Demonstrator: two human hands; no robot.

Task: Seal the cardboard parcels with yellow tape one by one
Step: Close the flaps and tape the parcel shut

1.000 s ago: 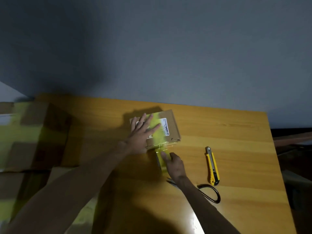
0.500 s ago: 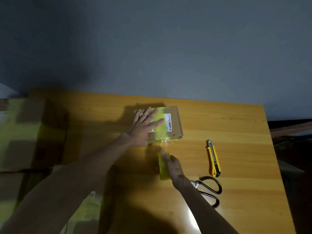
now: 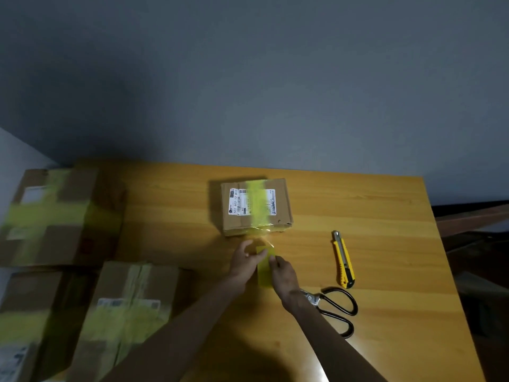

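The left hand [image 3: 246,261] and right hand [image 3: 284,274] are both pinching the yellow tape [image 3: 264,275], which is stretching to the small parcel [image 3: 281,208] sitting just beyond them on the table [image 3: 385,210]. A knife [image 3: 343,260] and scissors [image 3: 337,308] are lying to the right.

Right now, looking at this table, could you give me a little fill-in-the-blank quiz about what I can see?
1. The tape strip across the small parcel is ___ in colour.
2. The left hand and right hand pinch the loose tape end, so ___ hands hold it.
3. The utility knife lies to the ___ of the small parcel.
4. The black-handled tool by the right wrist is a pair of ___.
Missing words: yellow, two, right, scissors.
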